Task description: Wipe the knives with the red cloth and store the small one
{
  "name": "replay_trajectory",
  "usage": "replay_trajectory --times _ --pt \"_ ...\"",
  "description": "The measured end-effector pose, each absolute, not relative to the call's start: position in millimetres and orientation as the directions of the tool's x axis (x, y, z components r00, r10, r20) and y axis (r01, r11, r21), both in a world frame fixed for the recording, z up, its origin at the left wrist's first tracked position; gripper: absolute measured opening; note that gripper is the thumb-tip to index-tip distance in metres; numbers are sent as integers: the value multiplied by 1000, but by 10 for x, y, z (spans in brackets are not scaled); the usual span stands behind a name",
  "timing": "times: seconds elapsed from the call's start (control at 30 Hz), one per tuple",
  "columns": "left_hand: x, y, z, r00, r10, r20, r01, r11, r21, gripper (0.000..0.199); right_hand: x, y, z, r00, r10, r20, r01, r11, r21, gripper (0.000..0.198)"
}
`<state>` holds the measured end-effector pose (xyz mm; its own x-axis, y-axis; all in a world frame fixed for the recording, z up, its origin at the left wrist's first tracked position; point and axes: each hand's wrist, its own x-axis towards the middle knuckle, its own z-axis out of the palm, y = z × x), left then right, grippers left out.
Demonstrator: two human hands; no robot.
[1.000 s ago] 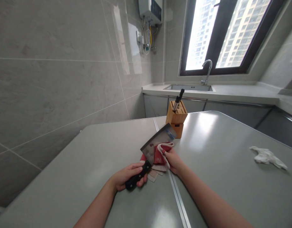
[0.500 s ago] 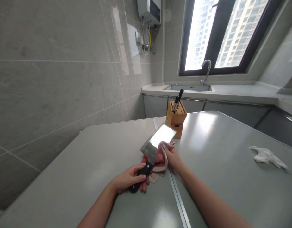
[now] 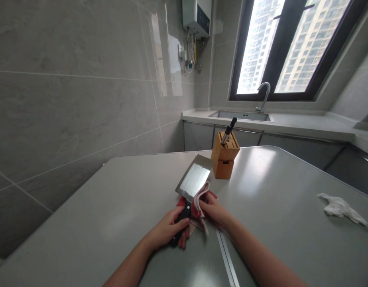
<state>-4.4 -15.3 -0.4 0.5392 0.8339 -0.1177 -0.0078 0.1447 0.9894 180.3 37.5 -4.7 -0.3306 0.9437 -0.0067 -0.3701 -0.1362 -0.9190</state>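
A cleaver (image 3: 194, 178) with a broad shiny blade and black riveted handle is held above the table, blade pointing away from me. My left hand (image 3: 168, 229) is wrapped round its handle. In my right hand (image 3: 214, 209) is a red cloth with a pale border (image 3: 198, 199), bunched beside the lower blade and the handle's top. Part of the cloth passes behind the handle. Just beyond the blade stands a wooden knife block (image 3: 225, 153) with a black-handled tool (image 3: 228, 131) in it.
The grey table (image 3: 106, 203) has a metal seam strip (image 3: 227, 257) down its middle. A crumpled white cloth (image 3: 341, 208) lies at the right. Behind are a counter with a sink (image 3: 240, 115) and faucet (image 3: 265, 95), plus a tiled wall (image 3: 82, 111) at left.
My right hand and the cloth have slid down the blade's right edge toward the handle. The cleaver has turned slightly more upright. The view has shifted a little.
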Motion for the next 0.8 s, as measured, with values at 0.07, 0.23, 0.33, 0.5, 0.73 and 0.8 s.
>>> replay_trajectory --times 0.07,0.23,0.33,0.5,0.73,0.8 --pt "4 -159 -23 495 865 -82 4 92 996 30 1788 346 -39 -387 922 24 -301 -102 -948 29" --pt "82 -188 -25 412 911 16 80 -54 995 34 1766 350 -39 -423 905 51 -251 -62 -966 31" --pt "103 -216 14 397 917 47 155 -117 981 32 1738 337 -23 -397 918 4 -197 -81 -977 28" --pt "113 -231 88 365 927 82 271 -190 944 26 1682 281 50 -301 952 -56 -180 -114 -977 31" --pt "63 -206 71 395 917 56 294 -184 938 29 1696 297 65 -298 951 -85 -208 -152 -966 32" --pt "58 -199 53 401 914 58 282 -183 942 30 1707 313 47 -304 950 -74 -194 -138 -971 33"
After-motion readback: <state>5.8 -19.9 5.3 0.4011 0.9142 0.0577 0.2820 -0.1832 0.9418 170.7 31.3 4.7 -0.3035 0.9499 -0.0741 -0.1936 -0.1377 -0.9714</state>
